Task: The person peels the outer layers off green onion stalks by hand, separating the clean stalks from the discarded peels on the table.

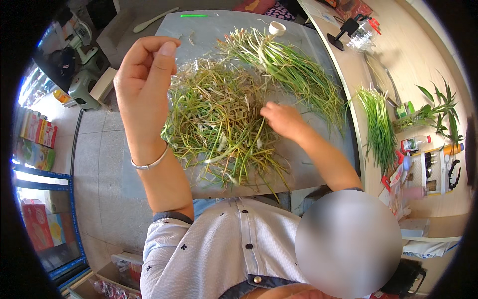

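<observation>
My left hand [149, 71], with a silver bangle on its wrist, is raised over the left side of the table. Its thumb presses against the curled index finger, and I see nothing clearly held there. A loose heap of thin green and withered brown stalks [220, 116], apparently trimmings of chives or scallions, covers the middle of the grey table [306, 164]. At the heap's right edge is my right hand [282, 117], fingers curled among the stalks; whether they grip one is hidden. Beyond it lies a large tied bundle of similar greens [283, 63], roots pointing to the far left.
A small white cup [276, 28] and a green pen-like stick [194, 16] are at the table's far side. On the wooden counter at right stand cleaner green stalks [379, 127], a potted plant [440, 108] and a bottle [415, 143]. A fan [80, 37] stands at left.
</observation>
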The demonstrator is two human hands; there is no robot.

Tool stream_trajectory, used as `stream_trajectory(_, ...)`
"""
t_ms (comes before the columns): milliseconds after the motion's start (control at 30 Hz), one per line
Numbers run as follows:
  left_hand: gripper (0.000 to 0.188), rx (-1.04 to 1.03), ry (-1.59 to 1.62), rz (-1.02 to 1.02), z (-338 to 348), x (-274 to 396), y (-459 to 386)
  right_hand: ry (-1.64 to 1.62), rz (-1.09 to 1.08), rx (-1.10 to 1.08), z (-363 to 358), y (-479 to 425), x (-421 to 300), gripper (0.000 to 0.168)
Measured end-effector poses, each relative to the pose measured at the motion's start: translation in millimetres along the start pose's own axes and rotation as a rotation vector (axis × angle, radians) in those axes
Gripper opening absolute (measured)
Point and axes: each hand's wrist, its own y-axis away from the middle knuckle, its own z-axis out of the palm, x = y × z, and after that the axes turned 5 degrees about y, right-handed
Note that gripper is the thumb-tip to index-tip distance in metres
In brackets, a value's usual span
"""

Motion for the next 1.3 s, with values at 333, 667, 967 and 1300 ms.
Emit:
stream_trajectory(333, 0.012, -0.027, 0.046, 0.013, -3, 8, 2, -0.097, 0.197, 0.253, -58, -58, 47, 0.019)
stream_trajectory(667, 0.013, -0.068, 0.006, 0.036, -1, 1, 1, -0.237, 0.332, 0.175, -3, -140, 54, 0.018)
stream_trajectory(967, 0.012, -0.069, -0.028, -0.018, 7, -5, 2, -1.107, 0.083, 0.655, -160, -125, 77, 0.012)
stream_trajectory(1300, 0.009, -0.124, -0.095, -0.045, 25, -12, 5, -1.718, -0.319, 0.477, -186, -78, -5, 0.016)
